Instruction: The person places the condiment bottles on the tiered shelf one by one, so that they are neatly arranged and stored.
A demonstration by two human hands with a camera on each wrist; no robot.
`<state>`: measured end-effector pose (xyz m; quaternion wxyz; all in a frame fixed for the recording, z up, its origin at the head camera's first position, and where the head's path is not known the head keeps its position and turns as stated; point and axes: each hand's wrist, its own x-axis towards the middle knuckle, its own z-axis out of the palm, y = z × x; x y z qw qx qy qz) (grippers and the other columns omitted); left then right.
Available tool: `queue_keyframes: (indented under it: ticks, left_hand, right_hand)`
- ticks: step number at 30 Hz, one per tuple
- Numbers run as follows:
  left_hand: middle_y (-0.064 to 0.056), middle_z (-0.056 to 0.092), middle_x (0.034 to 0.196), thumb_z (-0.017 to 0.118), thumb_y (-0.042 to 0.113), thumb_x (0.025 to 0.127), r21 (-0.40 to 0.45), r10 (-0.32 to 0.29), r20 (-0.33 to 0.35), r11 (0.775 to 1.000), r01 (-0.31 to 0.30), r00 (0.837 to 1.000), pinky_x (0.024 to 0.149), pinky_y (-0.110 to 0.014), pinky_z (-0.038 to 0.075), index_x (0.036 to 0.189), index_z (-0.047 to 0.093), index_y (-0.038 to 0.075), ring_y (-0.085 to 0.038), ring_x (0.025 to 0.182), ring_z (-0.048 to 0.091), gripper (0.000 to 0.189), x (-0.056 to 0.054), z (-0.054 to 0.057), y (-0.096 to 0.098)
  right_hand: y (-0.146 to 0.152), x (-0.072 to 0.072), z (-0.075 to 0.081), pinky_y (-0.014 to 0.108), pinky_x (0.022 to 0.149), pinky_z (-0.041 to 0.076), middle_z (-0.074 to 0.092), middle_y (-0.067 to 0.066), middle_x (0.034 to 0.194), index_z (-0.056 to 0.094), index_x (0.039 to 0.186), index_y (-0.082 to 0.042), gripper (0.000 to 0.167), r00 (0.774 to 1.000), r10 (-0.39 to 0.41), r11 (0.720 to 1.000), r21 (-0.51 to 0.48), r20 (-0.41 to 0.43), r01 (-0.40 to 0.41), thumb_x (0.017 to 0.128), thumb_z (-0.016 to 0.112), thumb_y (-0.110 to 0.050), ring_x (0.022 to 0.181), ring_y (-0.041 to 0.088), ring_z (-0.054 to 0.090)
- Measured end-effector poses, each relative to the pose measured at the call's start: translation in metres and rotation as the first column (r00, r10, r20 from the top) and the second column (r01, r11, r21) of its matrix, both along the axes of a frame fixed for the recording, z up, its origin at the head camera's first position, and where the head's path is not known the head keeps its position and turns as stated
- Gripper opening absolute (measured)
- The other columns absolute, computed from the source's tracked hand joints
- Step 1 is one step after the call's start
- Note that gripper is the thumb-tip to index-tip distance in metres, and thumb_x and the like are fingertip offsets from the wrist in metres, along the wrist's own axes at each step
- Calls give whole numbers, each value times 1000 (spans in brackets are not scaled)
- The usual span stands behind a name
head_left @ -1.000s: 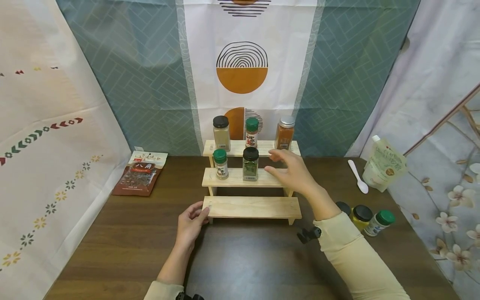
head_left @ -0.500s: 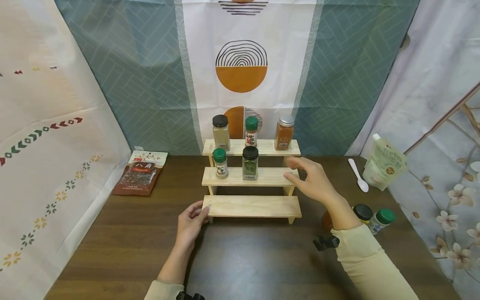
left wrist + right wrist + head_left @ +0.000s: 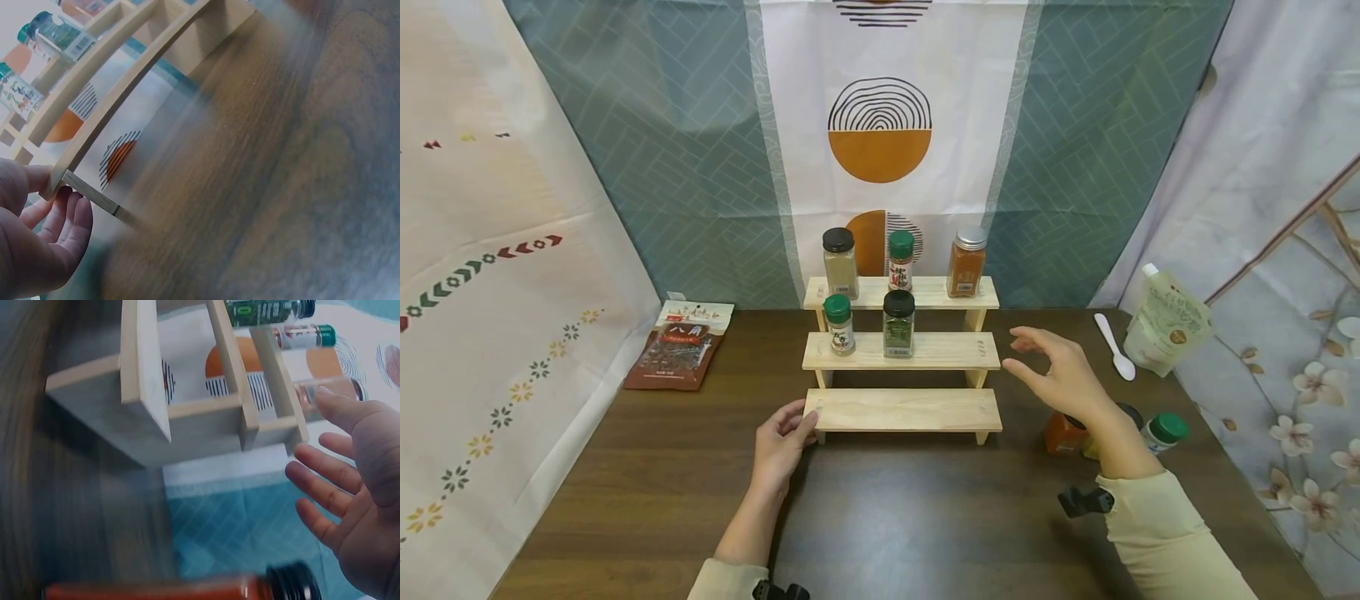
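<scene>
At near left corner of wooden rack [image 3: 955, 352], mid-scene: left hand [image 3: 782, 442] pinches lowest step [image 3: 902, 410]. Right of rack: right hand [image 3: 1062, 373], fingers parted, holding nothing; orange-red jar [image 3: 1063, 435] on near side. Light left pinch should steady rack; right hand best clear of jar.

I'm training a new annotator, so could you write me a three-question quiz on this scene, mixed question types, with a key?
1. Count: how many jars stand on the top shelf of the wooden rack?

2. True or false: the right hand is gripping the silver-lidded jar.

3. Multiple choice: what does the left hand pinch?
A) the white spoon
B) the left end of the bottom shelf
C) the brown packet

Key:
1. Three
2. False; the right hand holds nothing
3. B
</scene>
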<state>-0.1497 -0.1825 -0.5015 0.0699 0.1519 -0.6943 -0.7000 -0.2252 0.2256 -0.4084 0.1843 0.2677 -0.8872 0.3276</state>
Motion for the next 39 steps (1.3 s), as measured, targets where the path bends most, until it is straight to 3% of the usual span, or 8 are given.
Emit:
queue_keyframes:
  ticks: [10, 17, 22, 28, 33, 39]
  left_hand:
    - [-11, 71, 93, 71, 6, 96, -5, -4, 14, 1000, 5, 1000, 71, -25, 58, 128, 62, -4, -17, 76, 66, 35, -2, -2, -1]
    - [-11, 71, 94, 71, 8, 96, -11, -6, 15, 1000, 6, 1000, 71, -25, 58, 129, 62, -3, -17, 78, 65, 35, -4, 0, -1]
    - [-11, 71, 93, 70, 7, 96, -14, -10, 19, 1000, 10, 1000, 71, -25, 58, 129, 62, -3, -18, 78, 65, 35, -2, 0, -1]
    - [-12, 71, 93, 70, 7, 96, -15, -11, 10, 1000, 11, 1000, 71, -26, 58, 129, 62, -5, -19, 78, 66, 36, 0, -1, -2]
    - [-10, 71, 93, 71, 6, 96, -6, -15, 14, 1000, 15, 1000, 71, -25, 58, 129, 62, -4, -17, 77, 66, 36, -1, -2, -2]
    - [-11, 71, 93, 70, 7, 96, -7, -14, 15, 1000, 14, 1000, 71, -25, 58, 129, 62, -3, -17, 78, 66, 35, -2, -1, -2]
  right_hand:
    - [33, 12, -11, 56, 84, 53, 73, 13, 105, 65, 124, 0, 39, 999, -38, 999, 38, -13, 39, 88, 79, -9, 95, 31, 69]
    - [47, 21, -11, 56, 87, 51, 72, 13, 109, 67, 122, -2, 35, 998, -61, 997, 51, 35, 60, 90, 78, -11, 98, 32, 68]
    - [58, 30, -14, 36, 85, 53, 73, 7, 104, 71, 114, -5, 31, 998, -57, 995, 85, 19, 55, 86, 82, -10, 94, 27, 69]
    - [70, 38, -17, 12, 83, 46, 74, 1, 101, 73, 112, -7, 32, 999, -18, 993, 113, 33, 14, 83, 85, -13, 91, 20, 68]
    - [77, 42, -17, 15, 81, 49, 74, 2, 103, 72, 115, -8, 35, 995, -39, 989, 144, 95, 25, 84, 84, -20, 93, 14, 67]
    - [83, 44, -21, 15, 83, 47, 75, 5, 106, 73, 115, -8, 36, 995, -59, 985, 169, 83, 44, 84, 85, -22, 95, 16, 67]
